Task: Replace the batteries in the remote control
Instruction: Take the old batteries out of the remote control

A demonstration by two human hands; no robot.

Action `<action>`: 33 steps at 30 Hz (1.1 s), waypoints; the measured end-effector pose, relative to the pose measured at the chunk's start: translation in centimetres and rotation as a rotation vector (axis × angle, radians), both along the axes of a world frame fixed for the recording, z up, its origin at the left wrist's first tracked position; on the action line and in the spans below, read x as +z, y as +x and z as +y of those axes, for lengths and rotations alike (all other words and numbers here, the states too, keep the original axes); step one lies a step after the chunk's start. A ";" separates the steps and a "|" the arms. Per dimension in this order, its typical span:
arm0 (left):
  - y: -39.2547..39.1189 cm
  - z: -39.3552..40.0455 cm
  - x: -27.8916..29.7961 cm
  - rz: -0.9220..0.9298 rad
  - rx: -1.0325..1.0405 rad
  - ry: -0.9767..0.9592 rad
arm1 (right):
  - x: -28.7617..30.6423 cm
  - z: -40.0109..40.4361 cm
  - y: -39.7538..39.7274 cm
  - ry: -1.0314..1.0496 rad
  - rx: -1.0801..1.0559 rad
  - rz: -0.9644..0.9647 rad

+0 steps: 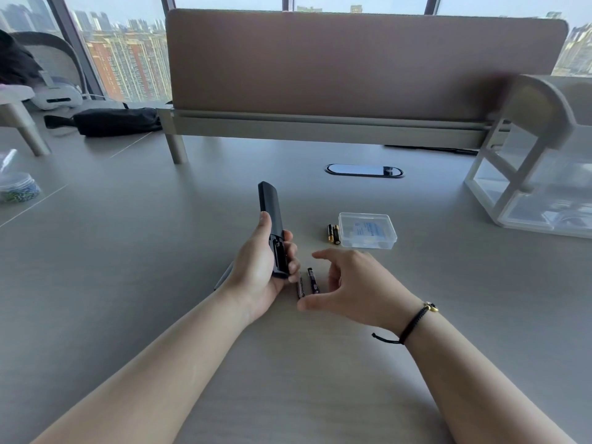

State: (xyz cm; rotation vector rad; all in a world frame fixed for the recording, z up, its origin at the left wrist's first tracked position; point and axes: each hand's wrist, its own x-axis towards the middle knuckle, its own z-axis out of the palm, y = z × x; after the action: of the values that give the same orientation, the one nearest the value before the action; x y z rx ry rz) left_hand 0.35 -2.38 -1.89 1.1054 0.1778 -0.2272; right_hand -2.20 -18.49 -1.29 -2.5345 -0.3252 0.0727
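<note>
While remote (272,225) is held w/ compartment up in left hand (256,270), right hand (349,283) is spread over two batteries (312,280) on worktop (128,283), prob. for pickup.

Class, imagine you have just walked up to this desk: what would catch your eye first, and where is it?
First, the black remote control, held upright in the left hand at mid-desk with its battery bay open. Next, the right hand spread open above two dark batteries lying on the desk beside the remote. Behind them, two gold-tipped batteries lie against a clear plastic box.
</note>
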 end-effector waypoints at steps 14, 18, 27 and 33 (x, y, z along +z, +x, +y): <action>0.0 -0.1 -0.2 -0.009 -0.026 0.008 | -0.6 0.5 0.2 0.032 0.044 0.012; 0.0 -0.1 -0.1 -0.018 -0.051 0.023 | -0.6 0.4 0.3 0.102 0.117 0.050; -0.1 -0.1 -0.1 -0.037 -0.095 0.030 | -1.1 0.4 0.7 0.142 0.072 0.061; 0.1 0.2 -0.1 -0.031 -0.069 0.011 | -1.1 -0.2 1.0 0.241 0.031 0.047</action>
State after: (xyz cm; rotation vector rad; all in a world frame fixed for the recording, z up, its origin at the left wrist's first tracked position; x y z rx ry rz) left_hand 0.49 -2.13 -1.99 1.1266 0.1130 -0.2708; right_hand -1.19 -18.69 -2.35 -2.2857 -0.3340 0.0985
